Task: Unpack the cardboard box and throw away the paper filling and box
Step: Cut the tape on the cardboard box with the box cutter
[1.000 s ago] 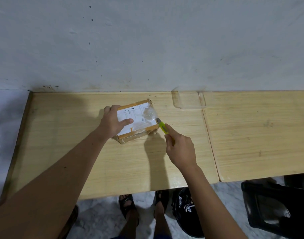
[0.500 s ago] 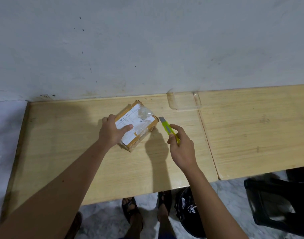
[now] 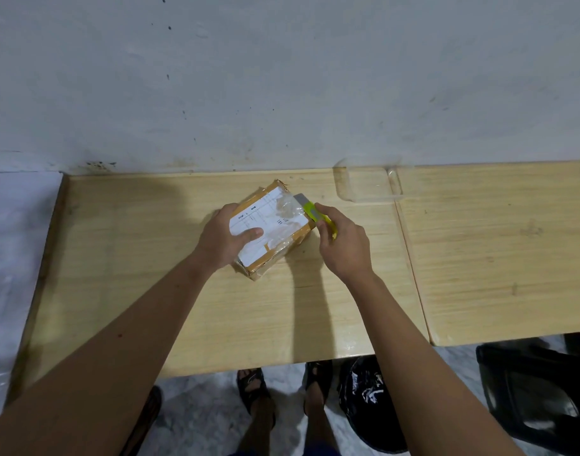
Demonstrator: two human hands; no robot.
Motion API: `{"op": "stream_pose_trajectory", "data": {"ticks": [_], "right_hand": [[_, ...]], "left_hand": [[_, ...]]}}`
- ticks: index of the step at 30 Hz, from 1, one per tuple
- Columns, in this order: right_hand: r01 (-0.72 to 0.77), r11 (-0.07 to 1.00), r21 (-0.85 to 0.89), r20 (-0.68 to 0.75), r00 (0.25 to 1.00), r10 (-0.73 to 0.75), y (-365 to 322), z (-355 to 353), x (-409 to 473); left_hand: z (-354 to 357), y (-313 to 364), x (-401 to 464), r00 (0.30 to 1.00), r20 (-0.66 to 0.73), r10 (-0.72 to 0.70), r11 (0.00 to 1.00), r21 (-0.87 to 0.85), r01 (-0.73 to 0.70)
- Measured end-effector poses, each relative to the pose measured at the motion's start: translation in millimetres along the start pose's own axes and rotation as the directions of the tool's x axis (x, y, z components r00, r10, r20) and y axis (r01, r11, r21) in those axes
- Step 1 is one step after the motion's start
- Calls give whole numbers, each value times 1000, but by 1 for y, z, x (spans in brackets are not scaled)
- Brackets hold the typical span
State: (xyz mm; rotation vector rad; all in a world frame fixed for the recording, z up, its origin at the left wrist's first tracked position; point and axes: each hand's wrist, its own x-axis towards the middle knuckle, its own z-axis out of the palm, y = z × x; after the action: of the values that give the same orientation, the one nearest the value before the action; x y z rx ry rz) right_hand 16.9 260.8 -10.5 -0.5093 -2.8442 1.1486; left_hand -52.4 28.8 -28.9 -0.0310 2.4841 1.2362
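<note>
A: Under the table's near edge, between the feet, a black bin bag [image 3: 371, 406] waits, so the throw-away spot is close. Where's the cardboard box [image 3: 271, 229]?

B: On the wooden table [image 3: 150, 291], about mid-depth and turned corner-on to the person. The left hand [image 3: 223, 239] is clamped over its left side, thumb flat on the white shipping label [image 3: 265, 222]. The right hand [image 3: 343, 245] is closed around a yellow utility knife [image 3: 315, 214], whose tip rests at the box's right edge.

A: How will it handle?

B: Small and probably light, stiff at the corners, but wrapped in glossy clear tape, so likely slippery. I'd keep the hold on the cardboard side, away from the blade's line.

A: Room to move?

B: Plenty of bare wood all round. Further back a clear plastic piece [image 3: 367, 184] lies across the seam with the second table [image 3: 496, 251], near but apart. Behind that, the wall [image 3: 282, 77] stops any push away.
</note>
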Motion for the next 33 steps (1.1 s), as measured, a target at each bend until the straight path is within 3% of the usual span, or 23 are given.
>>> {"op": "stream_pose_trajectory", "data": {"ticks": [15,28,33], "right_hand": [[129,961,-243,154,984,-93,5,-30,27],[164,967,-193,167,977,-132,14,-38,-6],[59,994,-87,52,997,-55,17,-26,-22]], "left_hand": [[5,-6,5,996,-59,-68,997,15,69],[6,-12,8,998,-44,-43,998,51,46],[8,-11,5,997,-56,-43,999,29,45]]}}
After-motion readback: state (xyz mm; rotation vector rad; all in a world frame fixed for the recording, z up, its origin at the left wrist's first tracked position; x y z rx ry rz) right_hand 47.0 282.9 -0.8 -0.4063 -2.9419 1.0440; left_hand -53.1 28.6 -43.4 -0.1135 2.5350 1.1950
